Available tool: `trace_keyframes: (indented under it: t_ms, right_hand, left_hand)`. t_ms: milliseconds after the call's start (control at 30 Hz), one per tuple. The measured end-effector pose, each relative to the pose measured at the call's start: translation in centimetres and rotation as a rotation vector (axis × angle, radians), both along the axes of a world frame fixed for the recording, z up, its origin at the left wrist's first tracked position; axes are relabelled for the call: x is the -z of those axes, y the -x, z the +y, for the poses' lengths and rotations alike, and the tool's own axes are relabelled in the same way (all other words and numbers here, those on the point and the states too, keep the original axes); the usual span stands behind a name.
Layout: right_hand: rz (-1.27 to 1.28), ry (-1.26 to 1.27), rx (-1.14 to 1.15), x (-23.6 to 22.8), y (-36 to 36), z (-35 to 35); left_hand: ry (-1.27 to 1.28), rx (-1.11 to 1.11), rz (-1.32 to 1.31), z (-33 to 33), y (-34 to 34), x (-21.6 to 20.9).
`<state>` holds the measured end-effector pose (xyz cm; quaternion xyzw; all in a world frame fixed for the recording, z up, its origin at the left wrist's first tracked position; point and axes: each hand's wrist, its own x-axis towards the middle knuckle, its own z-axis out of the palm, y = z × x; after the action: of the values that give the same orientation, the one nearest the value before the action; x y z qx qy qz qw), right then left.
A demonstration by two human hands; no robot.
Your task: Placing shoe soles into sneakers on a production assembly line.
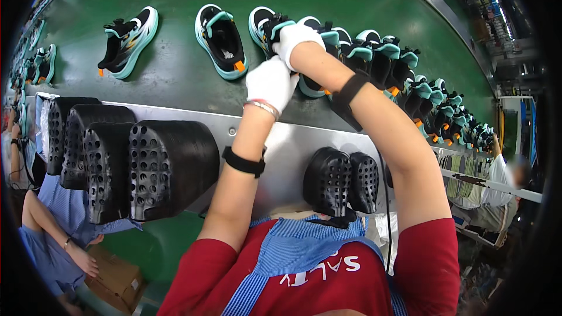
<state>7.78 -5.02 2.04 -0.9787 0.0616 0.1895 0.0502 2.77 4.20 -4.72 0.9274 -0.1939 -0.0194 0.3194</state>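
The green conveyor belt (175, 70) fills the far half of the view, smooth and matte, curving off to the right. Along it sits a line of black sneakers with teal soles and orange accents: two lie apart at the left, (127, 41) and (220, 40), seemingly already handled, while a tightly packed row (421, 90) at the right appears to wait its turn. Nearer, a brushed metal shelf (287, 146) carries stacks of black perforated moulded forms (132, 164), rounded and glossy, with a smaller pair (339, 181) to the right. Both hands wear white fabric gloves. The right hand (295, 38) closes its fingers over the collar of one sneaker (266, 26) on the belt; the left hand (270, 82) presses against that wrist, fingers curled, and I cannot tell whether it holds anything.
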Motion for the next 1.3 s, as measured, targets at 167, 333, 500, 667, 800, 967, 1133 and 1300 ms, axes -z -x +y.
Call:
trace_keyframes:
  t_ms: [167,333,500,667,800,967,1133,1300]
  right_hand:
    - [0.114,0.055,-0.175,-1.3,-0.7,0.1]
    - [0.048,0.180,-0.364,-0.1,-1.6,0.5]
    - [-0.044,0.059,-0.251,0.6,-1.2,0.0]
    - [0.060,0.084,-0.492,-10.5,6.0,0.9]
    - [0.546,-0.109,-0.567,-18.1,13.2,-0.3]
    - [0.082,-0.203,-0.358,-18.5,26.6,-6.4]
    - [-0.337,-0.178,-0.243,-18.7,43.9,-15.0]
    - [-0.735,-0.113,-0.116,-14.8,35.4,-16.9]
  left_hand:
    - [-0.261,0.078,0.217,0.0,-1.7,-1.1]
    - [-0.226,0.027,0.144,0.0,-1.8,-0.5]
    - [-0.315,0.024,0.153,-0.5,-2.4,-0.6]
    - [-0.370,0.068,0.162,1.8,-3.1,-0.1]
    - [-0.453,-0.136,0.044,6.3,-1.7,0.3]
    - [-0.363,-0.217,-0.360,0.7,1.1,-5.4]
    - [-0.189,-0.001,-0.300,-0.4,2.6,-5.2]
    - [-0.405,0.306,-0.225,-4.7,3.8,-3.4]
